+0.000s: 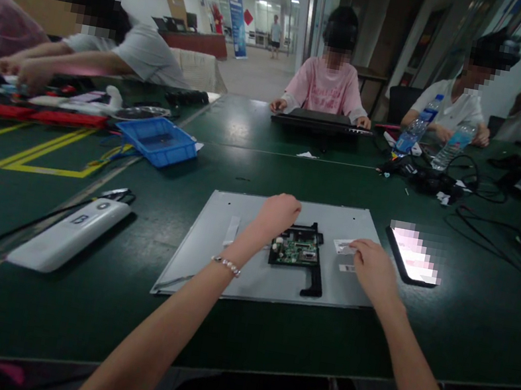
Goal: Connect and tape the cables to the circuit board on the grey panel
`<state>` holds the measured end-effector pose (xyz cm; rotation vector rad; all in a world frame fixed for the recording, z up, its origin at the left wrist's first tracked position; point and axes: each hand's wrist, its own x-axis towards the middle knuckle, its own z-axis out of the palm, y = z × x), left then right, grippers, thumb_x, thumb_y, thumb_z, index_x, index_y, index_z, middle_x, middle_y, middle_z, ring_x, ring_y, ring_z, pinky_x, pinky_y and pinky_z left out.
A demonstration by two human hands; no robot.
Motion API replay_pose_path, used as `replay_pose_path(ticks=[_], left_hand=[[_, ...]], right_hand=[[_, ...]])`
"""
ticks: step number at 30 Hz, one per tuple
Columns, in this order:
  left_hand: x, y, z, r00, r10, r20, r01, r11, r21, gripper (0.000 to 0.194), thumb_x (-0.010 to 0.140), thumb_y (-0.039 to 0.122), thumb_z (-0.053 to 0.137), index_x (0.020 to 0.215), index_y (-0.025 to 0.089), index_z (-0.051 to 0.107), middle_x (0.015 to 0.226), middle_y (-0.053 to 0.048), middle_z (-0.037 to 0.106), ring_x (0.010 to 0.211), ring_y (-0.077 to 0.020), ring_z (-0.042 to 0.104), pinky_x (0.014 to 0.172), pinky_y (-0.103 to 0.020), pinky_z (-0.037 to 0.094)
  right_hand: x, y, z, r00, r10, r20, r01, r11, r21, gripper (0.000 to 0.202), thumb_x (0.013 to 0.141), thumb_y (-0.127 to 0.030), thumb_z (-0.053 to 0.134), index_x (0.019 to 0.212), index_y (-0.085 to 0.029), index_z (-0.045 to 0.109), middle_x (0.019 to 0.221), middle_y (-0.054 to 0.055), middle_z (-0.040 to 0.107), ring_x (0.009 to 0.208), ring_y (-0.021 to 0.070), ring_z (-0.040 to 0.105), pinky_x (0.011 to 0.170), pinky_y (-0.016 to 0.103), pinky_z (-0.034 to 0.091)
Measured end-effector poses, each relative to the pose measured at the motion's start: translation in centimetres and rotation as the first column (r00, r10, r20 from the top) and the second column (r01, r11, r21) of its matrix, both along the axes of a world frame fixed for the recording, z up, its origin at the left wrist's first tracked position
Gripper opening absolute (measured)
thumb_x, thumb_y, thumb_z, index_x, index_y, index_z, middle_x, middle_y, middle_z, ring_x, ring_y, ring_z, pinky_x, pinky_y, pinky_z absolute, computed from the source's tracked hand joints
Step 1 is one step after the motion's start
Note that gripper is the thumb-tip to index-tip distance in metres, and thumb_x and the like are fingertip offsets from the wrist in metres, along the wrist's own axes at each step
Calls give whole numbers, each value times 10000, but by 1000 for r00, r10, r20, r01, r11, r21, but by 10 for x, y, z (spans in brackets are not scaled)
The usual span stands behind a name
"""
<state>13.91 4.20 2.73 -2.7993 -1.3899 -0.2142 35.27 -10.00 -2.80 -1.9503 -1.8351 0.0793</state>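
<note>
A flat grey metal panel (245, 280) lies on the green table in front of me. On its middle sits a green circuit board (295, 247) in a black bracket (316, 281). My left hand (280, 215) is closed over the upper left corner of the board; its fingertips and anything in them are hidden. My right hand (372, 265) is at the panel's right part, its fingers pinched at the edge of a white label (343, 246). Whether they hold something small there is too fine to make out. A second, smaller label (347, 269) lies just below.
A white power bank (72, 232) with cables lies left, a phone (414, 256) right of the panel. Beyond are a blue tray (162, 141), a dark monitor (323, 123), two bottles (418, 125) and cables. Several people sit around the green table (235, 167).
</note>
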Motion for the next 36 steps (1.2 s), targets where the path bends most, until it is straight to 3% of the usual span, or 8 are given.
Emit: replay_pose_path(ticks=[4, 8, 12, 21, 28, 36], left_hand=[[0, 11, 2, 1000, 8, -17, -9, 999, -50, 255, 794, 201, 481, 951, 193, 682, 989, -68, 670, 919, -203, 615, 794, -265, 462], [-3, 25, -10, 998, 26, -55, -33, 991, -130, 293, 719, 216, 577, 996, 186, 667, 1029, -69, 653, 900, -191, 619, 770, -225, 465], [-2, 37, -19, 993, 63, -104, -82, 978, -192, 289, 684, 245, 630, 950, 138, 665, 924, -94, 675, 854, -212, 632, 721, -230, 474], [4, 41, -21, 990, 70, -122, -99, 962, -253, 286, 655, 152, 611, 936, 168, 662, 906, -70, 694, 843, -210, 639, 690, -229, 462], [4, 37, -13, 992, 4, -124, -42, 950, -308, 190, 666, 136, 575, 814, 160, 693, 820, -56, 704, 774, -188, 637, 656, -210, 448], [-16, 32, -4, 993, -103, -52, 81, 944, -320, 324, 676, 265, 646, 981, 157, 661, 949, -43, 690, 801, -157, 630, 682, -189, 451]], right_hand=[[1, 0, 0, 1000, -7, -16, 7, 1000, 9, 341, 822, -89, 379, 1041, -164, 629, 1084, 86, 618, 1019, 208, 548, 918, 334, 400], [1, 0, 0, 1000, -1, -25, 1, 1000, 12, 335, 824, -97, 384, 1041, -168, 629, 1085, 89, 618, 1010, 215, 552, 906, 347, 406], [1, 1, -1, 999, 15, -36, -15, 1000, 9, 333, 820, -96, 388, 1040, -163, 629, 1075, 92, 623, 1004, 212, 555, 901, 347, 411], [1, 2, 0, 996, 28, -89, -24, 999, 44, 323, 808, -84, 393, 994, -174, 643, 1061, 76, 625, 997, 198, 558, 905, 341, 414], [1, 1, 0, 995, 34, -91, -29, 998, 61, 318, 804, -86, 390, 970, -180, 645, 1051, 70, 627, 985, 199, 563, 899, 348, 419], [2, 0, -1, 995, 50, -87, -44, 996, 73, 296, 811, -122, 403, 969, -177, 648, 1025, 72, 639, 957, 197, 574, 868, 346, 429]])
